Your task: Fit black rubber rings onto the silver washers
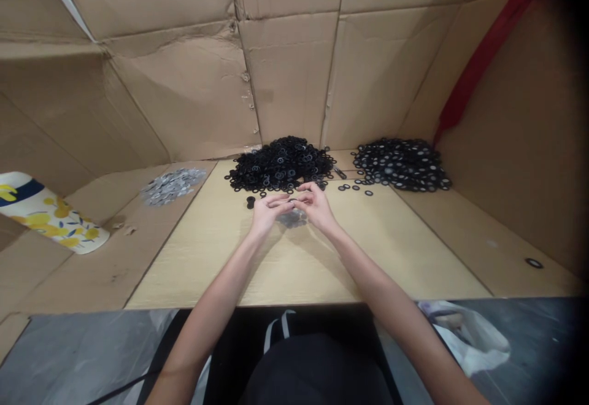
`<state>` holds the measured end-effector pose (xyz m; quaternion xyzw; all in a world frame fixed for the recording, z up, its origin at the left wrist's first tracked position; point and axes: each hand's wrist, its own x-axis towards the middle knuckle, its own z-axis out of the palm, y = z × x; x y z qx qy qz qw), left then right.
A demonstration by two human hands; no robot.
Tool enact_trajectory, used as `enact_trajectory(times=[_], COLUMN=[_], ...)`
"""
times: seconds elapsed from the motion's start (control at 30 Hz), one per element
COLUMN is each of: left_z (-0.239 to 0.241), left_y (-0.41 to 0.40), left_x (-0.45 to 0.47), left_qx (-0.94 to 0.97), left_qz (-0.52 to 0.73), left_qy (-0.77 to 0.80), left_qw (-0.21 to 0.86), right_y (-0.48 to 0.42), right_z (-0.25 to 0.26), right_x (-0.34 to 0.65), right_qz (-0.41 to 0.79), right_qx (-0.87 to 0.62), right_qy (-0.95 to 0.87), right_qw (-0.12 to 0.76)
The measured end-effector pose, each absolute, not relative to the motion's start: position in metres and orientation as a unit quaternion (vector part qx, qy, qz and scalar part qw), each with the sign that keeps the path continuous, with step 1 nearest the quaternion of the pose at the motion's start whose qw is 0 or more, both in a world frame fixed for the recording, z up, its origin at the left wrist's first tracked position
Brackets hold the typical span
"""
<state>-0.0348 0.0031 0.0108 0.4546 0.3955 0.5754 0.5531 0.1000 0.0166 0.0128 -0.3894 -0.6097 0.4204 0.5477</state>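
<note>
My left hand [269, 212] and my right hand [317, 207] meet over the middle of the work surface. Between their fingertips they pinch a small black ring [292, 200], partly covered by the fingers. Just beneath lies a small group of silvery discs [294, 219]. Beyond my hands rises a large heap of black rings [283, 164], with a few loose ones along its front. To the left of my left hand sits a short stack of black rings [251, 202].
A pile of black rings with pale centres [400, 164] lies at the right, some strewn nearby. Silvery discs [172, 185] are heaped at the left. A patterned tumbler [59, 215] stands far left. Cardboard walls [289, 73] enclose the back and sides. One ring [534, 263] lies far right.
</note>
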Motion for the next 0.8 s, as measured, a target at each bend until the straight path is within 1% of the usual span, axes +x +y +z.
enact_trajectory(times=[0.33, 0.47, 0.6, 0.7, 0.8], left_z=[0.005, 0.004, 0.006, 0.008, 0.008], left_y=[0.006, 0.004, 0.002, 0.002, 0.003], left_x=[-0.032, -0.033, -0.033, -0.031, -0.031], left_qx=[0.42, 0.449, 0.495, 0.521, 0.493], left_qz=[0.627, 0.608, 0.593, 0.592, 0.609], left_qy=[0.38, 0.379, 0.393, 0.394, 0.383], left_qw=[0.535, 0.534, 0.5, 0.472, 0.489], right_y=[0.012, 0.007, 0.004, 0.004, 0.005], right_z=[0.017, 0.019, 0.019, 0.016, 0.014], right_x=[0.106, 0.107, 0.105, 0.103, 0.1], right_qz=[0.317, 0.272, 0.219, 0.189, 0.185], right_qx=[-0.409, -0.425, -0.431, -0.419, -0.4], right_qy=[-0.704, -0.737, -0.773, -0.787, -0.776], right_qw=[0.487, 0.45, 0.41, 0.412, 0.451])
